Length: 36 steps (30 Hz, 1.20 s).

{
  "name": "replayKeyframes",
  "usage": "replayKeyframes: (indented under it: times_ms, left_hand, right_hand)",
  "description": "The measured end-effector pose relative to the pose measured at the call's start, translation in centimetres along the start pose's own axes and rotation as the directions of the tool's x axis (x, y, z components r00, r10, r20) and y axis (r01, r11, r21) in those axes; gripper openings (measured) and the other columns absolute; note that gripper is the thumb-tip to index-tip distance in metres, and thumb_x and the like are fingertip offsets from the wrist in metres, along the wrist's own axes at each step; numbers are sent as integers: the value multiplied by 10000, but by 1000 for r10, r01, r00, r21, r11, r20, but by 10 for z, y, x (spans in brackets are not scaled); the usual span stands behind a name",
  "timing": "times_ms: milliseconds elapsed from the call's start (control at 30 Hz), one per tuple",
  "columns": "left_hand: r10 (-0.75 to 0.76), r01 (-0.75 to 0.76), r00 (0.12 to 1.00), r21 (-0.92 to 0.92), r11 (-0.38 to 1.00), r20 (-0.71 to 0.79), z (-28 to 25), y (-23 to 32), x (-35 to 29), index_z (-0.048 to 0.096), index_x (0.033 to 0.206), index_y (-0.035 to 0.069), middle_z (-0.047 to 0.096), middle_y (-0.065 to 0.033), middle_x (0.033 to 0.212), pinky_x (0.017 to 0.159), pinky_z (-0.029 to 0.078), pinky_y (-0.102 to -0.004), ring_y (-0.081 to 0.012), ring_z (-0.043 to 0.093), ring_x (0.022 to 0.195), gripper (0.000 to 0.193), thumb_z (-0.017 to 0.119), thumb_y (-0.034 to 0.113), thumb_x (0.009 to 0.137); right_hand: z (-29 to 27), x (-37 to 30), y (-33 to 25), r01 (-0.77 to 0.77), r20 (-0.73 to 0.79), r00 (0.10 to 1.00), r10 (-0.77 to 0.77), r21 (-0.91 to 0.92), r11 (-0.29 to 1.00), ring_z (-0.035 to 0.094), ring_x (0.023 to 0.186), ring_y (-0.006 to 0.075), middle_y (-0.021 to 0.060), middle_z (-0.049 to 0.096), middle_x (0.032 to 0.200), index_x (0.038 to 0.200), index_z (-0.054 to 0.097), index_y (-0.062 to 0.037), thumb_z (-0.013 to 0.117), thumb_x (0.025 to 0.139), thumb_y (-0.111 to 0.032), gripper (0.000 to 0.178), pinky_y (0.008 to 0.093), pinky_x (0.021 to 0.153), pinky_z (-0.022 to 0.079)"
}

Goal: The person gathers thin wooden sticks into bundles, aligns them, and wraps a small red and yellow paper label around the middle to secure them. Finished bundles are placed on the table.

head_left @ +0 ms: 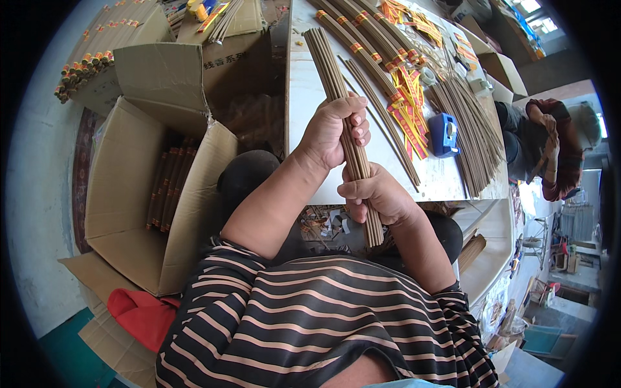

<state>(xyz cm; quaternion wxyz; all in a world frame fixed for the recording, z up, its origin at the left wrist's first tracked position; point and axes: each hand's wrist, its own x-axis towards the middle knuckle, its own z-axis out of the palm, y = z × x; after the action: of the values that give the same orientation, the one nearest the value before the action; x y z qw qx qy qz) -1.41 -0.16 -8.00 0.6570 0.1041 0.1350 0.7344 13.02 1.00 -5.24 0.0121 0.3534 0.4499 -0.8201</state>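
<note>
A thick bundle of thin brown incense sticks [324,63] slants over the near left edge of the white table [304,139]. My left hand [331,129] is wrapped round its middle. Lower down, my right hand [380,193] grips the same bundle, with the stick ends showing below it. A few loose sticks [381,123] lie on the table just right of my hands. Beyond them are red-and-yellow paper labels [409,115], a blue tape dispenser [444,135] and a wide spread of loose incense sticks [467,132]. Several long bundles with red-and-yellow bands [357,48] lie farther back.
An open cardboard box [123,174] at my left holds banded bundles [169,187]. More bundles [84,68] are stacked at the far left. A red cloth [139,317] lies by the box. Another person [559,145] sits beyond the table's right side. Scraps litter the floor [326,226].
</note>
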Motion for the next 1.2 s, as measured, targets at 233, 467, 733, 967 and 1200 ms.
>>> replayKeyframes:
  times_ms: [233,467,733,967,1200]
  left_hand:
    - [100,-63,973,178,982,-208,10,2,-2,452,714,109,434,22,548,420,374,-262,-98,435,435,159,581,59,794]
    - [288,-230,921,231,945,-261,3,6,4,440,685,77,454,-39,532,387,396,-315,-153,451,399,188,595,32,781]
    - [339,-262,911,304,916,-234,5,4,3,470,660,110,448,1,531,404,375,-286,-127,443,411,223,634,112,811]
    - [384,-308,893,307,901,-232,1,11,6,477,651,113,450,3,521,411,387,-289,-130,446,412,250,669,163,804]
    - [502,-485,784,144,863,-366,-25,75,5,449,606,125,449,-1,499,411,392,-310,-146,439,392,320,688,228,792]
  right_hand:
    - [5,1,3,163,-122,975,-184,-168,972,538,517,144,78,550,681,852,491,-5,673,754,-77,219,254,489,459]
    - [6,-5,1,150,-292,694,-658,-836,528,556,688,203,108,562,772,883,554,3,701,762,-218,292,314,659,467]
    - [10,-3,-12,18,-311,769,-559,-863,504,521,619,80,43,597,693,849,591,19,684,797,-154,204,239,563,434]
    - [7,-6,-19,27,-283,842,-460,-829,558,527,618,89,61,605,687,837,607,29,658,804,-164,202,258,575,442]
    - [-29,-74,-15,-61,-210,905,-369,-924,377,546,637,164,96,591,697,803,617,9,659,747,-133,158,290,601,445]
